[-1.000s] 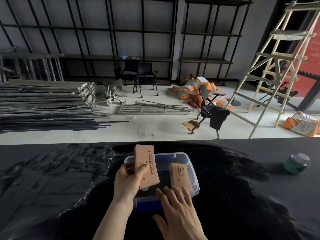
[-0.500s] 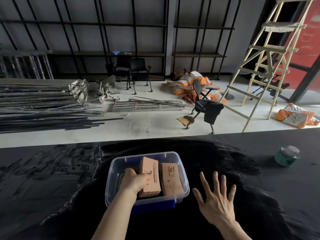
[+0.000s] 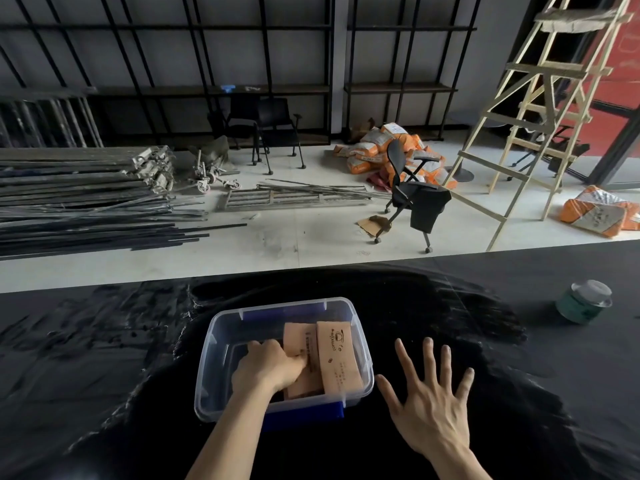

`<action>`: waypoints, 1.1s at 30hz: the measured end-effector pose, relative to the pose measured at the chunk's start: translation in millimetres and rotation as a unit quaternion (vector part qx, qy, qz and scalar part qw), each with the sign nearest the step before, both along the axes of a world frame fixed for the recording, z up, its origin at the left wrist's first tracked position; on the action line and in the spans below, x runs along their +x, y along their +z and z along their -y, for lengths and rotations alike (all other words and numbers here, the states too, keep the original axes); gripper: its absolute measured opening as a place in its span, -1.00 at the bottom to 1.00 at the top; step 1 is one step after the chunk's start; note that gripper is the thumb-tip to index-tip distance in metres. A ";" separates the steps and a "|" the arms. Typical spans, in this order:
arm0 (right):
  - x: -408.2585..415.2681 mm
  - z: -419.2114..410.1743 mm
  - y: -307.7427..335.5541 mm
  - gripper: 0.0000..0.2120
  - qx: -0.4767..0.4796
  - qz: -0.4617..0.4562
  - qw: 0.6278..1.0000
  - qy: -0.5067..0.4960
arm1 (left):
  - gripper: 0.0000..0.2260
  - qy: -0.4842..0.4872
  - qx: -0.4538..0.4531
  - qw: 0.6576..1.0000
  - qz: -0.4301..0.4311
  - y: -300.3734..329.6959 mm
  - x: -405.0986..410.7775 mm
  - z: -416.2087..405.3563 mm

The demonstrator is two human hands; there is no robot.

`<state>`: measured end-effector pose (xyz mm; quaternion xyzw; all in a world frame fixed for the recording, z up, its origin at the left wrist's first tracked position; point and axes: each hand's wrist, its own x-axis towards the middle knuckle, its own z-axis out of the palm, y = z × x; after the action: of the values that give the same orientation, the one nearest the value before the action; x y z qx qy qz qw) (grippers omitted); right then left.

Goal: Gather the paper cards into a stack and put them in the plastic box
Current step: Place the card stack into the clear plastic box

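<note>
From the head camera I see my left hand [image 3: 268,367] down inside the clear plastic box [image 3: 221,327], fingers closed on one stack of paper cards [image 3: 300,341]. A second stack [image 3: 337,358] lies just beside it, to the right. My right hand [image 3: 427,408] is spread flat and empty on the black table [image 3: 104,358], just beside the box.

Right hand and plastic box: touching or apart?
Apart. The head view shows the right hand spread over black table beside the plastic box, with dark table between.

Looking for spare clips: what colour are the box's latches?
Blue latches on the plastic box, head view.
</note>
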<state>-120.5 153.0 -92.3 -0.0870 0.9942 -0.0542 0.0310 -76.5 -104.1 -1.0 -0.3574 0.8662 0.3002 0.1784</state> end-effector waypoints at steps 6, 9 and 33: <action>-0.1 -0.4 -3.6 -0.19 -0.008 -0.007 1.000 0.001 | -0.60 0.014 0.008 0.999 -0.040 -2.3 -1.1 -6.3; -0.1 -0.5 -2.8 -0.19 -0.014 -0.011 1.000 0.000 | -0.67 -0.004 -0.006 0.999 -0.049 -6.4 -1.4 -8.4; -0.4 -0.2 4.4 -0.21 -0.006 0.032 0.999 0.008 | -0.62 -0.089 -0.086 0.991 -0.047 -4.2 0.5 -7.5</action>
<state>-120.9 153.2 -87.9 -0.0931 0.9917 -0.0630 0.0626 -76.0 -96.6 -5.2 -0.2783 0.9245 0.2242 0.1324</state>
